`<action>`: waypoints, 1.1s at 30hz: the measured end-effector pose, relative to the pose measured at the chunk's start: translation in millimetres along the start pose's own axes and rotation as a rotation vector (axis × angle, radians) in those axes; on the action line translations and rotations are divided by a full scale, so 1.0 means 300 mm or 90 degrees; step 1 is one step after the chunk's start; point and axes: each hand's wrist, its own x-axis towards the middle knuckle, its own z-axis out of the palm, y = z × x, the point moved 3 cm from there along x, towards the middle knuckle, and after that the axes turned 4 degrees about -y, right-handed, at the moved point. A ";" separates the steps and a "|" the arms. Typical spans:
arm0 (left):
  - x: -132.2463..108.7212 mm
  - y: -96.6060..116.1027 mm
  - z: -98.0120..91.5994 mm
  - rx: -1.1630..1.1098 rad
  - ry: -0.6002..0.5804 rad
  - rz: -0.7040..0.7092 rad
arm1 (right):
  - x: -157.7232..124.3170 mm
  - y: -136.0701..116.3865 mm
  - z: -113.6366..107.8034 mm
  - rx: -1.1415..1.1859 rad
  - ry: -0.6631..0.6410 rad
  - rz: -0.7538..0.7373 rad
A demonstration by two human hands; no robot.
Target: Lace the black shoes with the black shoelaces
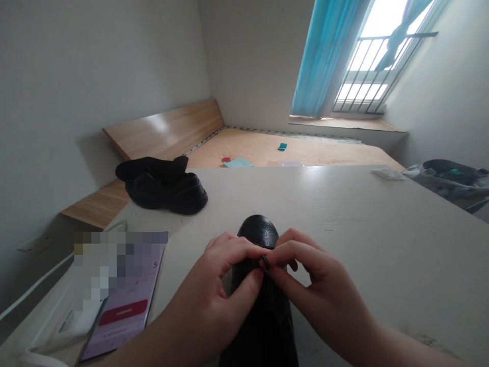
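Note:
A black leather shoe (256, 232) lies on the white table (362, 219) right in front of me, toe pointing away. My left hand (221, 285) and my right hand (305, 280) meet over its lacing area, fingers pinched together. Between the fingertips a short black lace end (265, 261) shows, held by both hands. The shoe's rear half is hidden under my hands and forearms. A second black shoe (164, 188) rests on its side at the table's far left.
A phone (122, 306) with a lit screen lies at the near left beside a white cable (34, 290). Behind the table stands a bare wooden bed frame (267, 148) with small coloured items. A basket (451, 178) is at right, a window beyond.

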 end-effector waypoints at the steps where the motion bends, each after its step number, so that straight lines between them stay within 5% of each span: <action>1: -0.001 0.003 -0.002 0.002 0.002 0.012 | 0.001 -0.001 -0.001 -0.005 -0.010 -0.007; 7: 0.013 0.000 0.000 -0.012 0.013 0.016 | -0.007 -0.004 -0.020 -0.136 0.015 -0.042; 13: 0.017 -0.010 -0.003 -0.041 0.039 -0.029 | -0.020 -0.026 -0.015 -0.344 0.037 -0.258; 20: 0.013 -0.010 -0.003 -0.089 0.014 -0.101 | -0.031 -0.042 0.005 -0.412 0.008 -0.333; 33: 0.018 -0.028 -0.021 -0.149 -0.043 -0.151 | 0.007 -0.055 -0.048 -0.275 -0.091 -0.226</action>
